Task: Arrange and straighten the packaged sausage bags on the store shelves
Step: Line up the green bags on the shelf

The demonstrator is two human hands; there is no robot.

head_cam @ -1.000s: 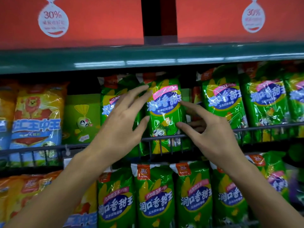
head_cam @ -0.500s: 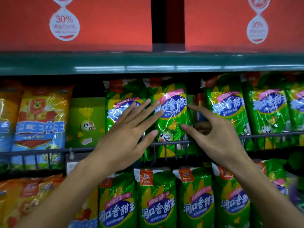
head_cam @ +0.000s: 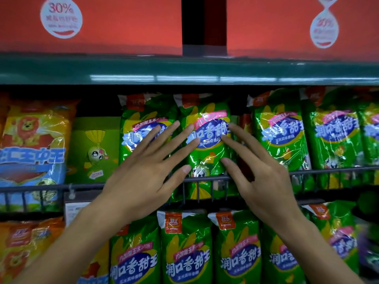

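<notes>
Our forearms hide parts of the lower green bags (head_cam: pixel 185 249). Our left hand (head_cam: pixel 143 173) and right hand (head_cam: pixel 260 177) lie flat, fingers straight and spread, gripping nothing, on the green sausage bag (head_cam: pixel 207 152) standing behind the middle shelf's wire rail (head_cam: pixel 328 171), under red boxes (head_cam: pixel 102 23).

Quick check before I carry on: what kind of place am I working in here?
Most likely a supermarket aisle: green sausage bags in rows behind a wire shelf rail, and red boxes with 30% stickers above.
</notes>
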